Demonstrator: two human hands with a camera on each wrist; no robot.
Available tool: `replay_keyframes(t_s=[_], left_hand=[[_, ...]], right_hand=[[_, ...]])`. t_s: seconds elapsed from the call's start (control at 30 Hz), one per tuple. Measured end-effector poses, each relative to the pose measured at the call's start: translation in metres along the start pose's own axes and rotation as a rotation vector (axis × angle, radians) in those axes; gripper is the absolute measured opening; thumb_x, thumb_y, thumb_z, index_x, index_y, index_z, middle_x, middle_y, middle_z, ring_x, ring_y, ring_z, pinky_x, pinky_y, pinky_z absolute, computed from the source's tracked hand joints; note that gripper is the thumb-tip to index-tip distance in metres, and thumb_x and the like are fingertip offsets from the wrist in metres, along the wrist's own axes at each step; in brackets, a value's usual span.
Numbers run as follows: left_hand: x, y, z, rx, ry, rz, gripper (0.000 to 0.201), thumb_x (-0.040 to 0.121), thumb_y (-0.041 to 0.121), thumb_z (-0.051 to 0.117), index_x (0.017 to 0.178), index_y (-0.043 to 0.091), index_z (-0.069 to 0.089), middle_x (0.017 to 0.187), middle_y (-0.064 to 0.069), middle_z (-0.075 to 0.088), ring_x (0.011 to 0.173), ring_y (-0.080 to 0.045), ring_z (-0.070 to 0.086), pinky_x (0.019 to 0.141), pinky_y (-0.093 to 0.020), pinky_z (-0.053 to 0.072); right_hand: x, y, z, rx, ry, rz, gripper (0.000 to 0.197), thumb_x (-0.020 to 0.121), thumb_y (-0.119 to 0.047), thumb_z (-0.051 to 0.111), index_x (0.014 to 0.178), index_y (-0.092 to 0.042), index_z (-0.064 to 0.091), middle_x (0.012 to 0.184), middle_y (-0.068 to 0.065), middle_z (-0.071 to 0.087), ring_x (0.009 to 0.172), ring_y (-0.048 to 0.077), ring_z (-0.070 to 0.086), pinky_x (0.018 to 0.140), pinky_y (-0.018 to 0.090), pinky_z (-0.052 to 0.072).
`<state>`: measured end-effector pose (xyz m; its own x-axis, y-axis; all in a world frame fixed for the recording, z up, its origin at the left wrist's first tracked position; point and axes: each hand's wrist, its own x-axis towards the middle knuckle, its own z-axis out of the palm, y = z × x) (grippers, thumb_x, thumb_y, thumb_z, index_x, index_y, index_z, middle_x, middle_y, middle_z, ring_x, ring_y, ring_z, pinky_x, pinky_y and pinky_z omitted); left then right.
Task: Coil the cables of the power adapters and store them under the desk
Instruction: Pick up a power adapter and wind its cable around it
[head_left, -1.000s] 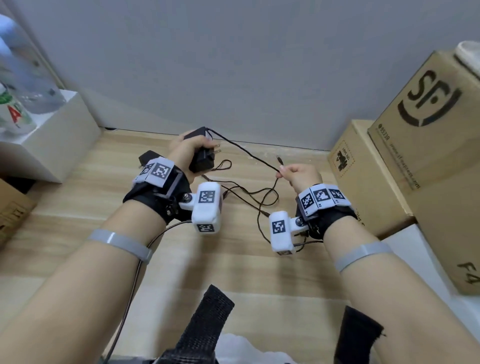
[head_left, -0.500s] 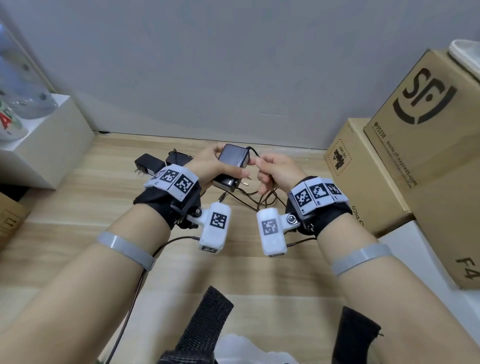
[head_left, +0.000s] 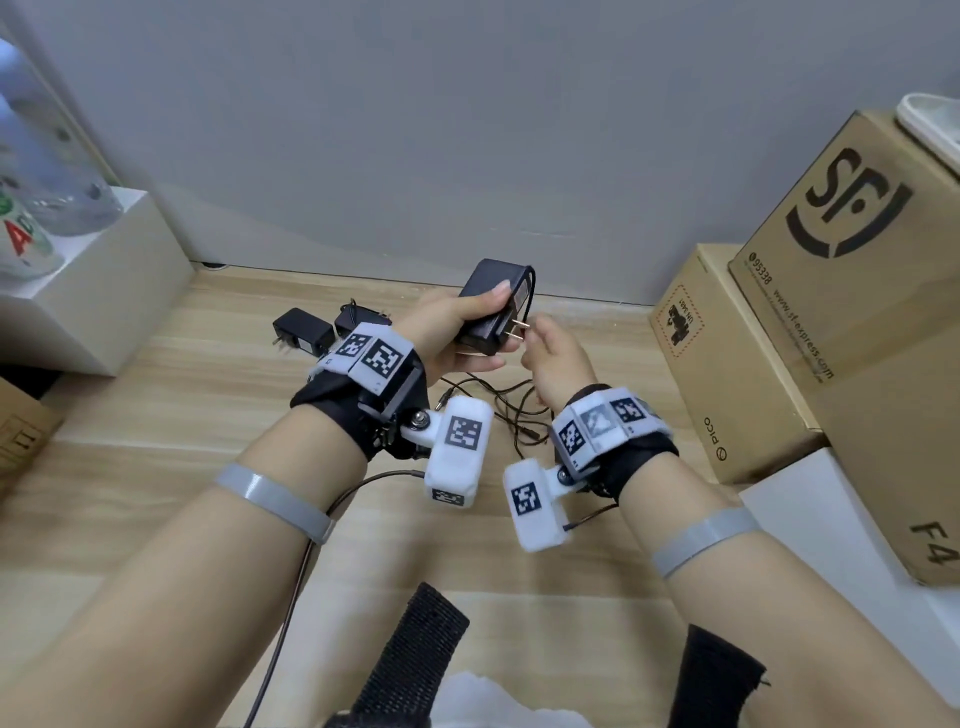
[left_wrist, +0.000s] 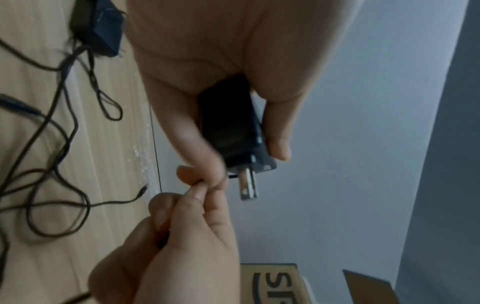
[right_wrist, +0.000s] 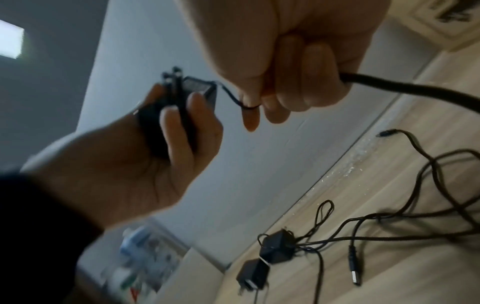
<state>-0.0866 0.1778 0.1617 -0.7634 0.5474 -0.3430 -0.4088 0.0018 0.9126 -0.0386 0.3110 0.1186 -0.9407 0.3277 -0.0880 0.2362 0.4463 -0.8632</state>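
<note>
My left hand (head_left: 485, 338) grips a black power adapter (head_left: 491, 283) above the wooden floor, prongs (left_wrist: 248, 183) pointing right. A thin black cable (right_wrist: 231, 96) is wound round the adapter body. My right hand (head_left: 540, 338) is just right of the prongs and pinches that cable (right_wrist: 249, 106) between thumb and fingers. Two more black adapters (head_left: 304, 330) (head_left: 358, 319) lie on the floor behind my left wrist. Their loose cables (head_left: 498, 402) sprawl beneath my hands.
Cardboard boxes (head_left: 727, 364) (head_left: 857, 312) stand stacked on the right. A white box (head_left: 98, 291) with bottles on it is at the left. The grey wall (head_left: 467, 156) closes the far side. A dark wrist-camera lead (right_wrist: 415, 90) runs past my right hand.
My right hand came in from the right, where it held the cable stretched out, to the adapter. My left hand lifted the adapter and turned it, and the cable now wraps it.
</note>
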Motion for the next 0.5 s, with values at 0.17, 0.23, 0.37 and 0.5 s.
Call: replay_keyframes(t_s=[0.17, 0.23, 0.37, 0.5], left_hand=[[0.005, -0.002, 0.0, 0.123, 0.166, 0.084, 0.024, 0.083, 0.02, 0.068, 0.094, 0.017, 0.046, 0.084, -0.007, 0.063, 0.068, -0.022, 0.065, 0.043, -0.019, 0.046], [0.005, -0.003, -0.002, 0.173, 0.169, 0.105, 0.026, 0.084, 0.018, 0.067, 0.095, 0.018, 0.044, 0.088, -0.006, 0.061, 0.071, -0.024, 0.063, 0.043, -0.019, 0.046], [0.006, -0.005, -0.002, 0.223, 0.182, 0.138, 0.03, 0.085, 0.017, 0.065, 0.105, 0.014, 0.043, 0.086, -0.001, 0.057, 0.067, -0.017, 0.06, 0.047, -0.02, 0.049], [0.01, -0.009, -0.001, 0.29, 0.187, 0.146, 0.03, 0.086, 0.017, 0.064, 0.106, 0.013, 0.041, 0.083, 0.001, 0.056, 0.065, -0.014, 0.059, 0.044, -0.019, 0.048]], right_hand=[[-0.006, -0.007, 0.001, -0.149, -0.135, -0.034, 0.027, 0.097, -0.017, 0.036, 0.103, -0.01, 0.062, 0.067, -0.007, 0.046, 0.061, 0.01, 0.042, 0.053, 0.019, 0.03], [-0.007, -0.012, 0.0, -0.149, -0.176, -0.029, 0.026, 0.097, -0.017, 0.037, 0.101, -0.014, 0.062, 0.065, -0.012, 0.043, 0.055, 0.003, 0.036, 0.051, 0.017, 0.026], [-0.009, -0.019, -0.001, -0.108, -0.25, 0.036, 0.022, 0.098, -0.015, 0.036, 0.094, -0.017, 0.058, 0.06, -0.013, 0.043, 0.035, -0.002, 0.041, 0.038, 0.012, 0.031], [-0.008, -0.026, -0.004, -0.068, -0.312, 0.165, 0.028, 0.096, -0.009, 0.037, 0.081, -0.011, 0.06, 0.033, -0.013, 0.045, 0.022, 0.001, 0.033, 0.029, 0.01, 0.024]])
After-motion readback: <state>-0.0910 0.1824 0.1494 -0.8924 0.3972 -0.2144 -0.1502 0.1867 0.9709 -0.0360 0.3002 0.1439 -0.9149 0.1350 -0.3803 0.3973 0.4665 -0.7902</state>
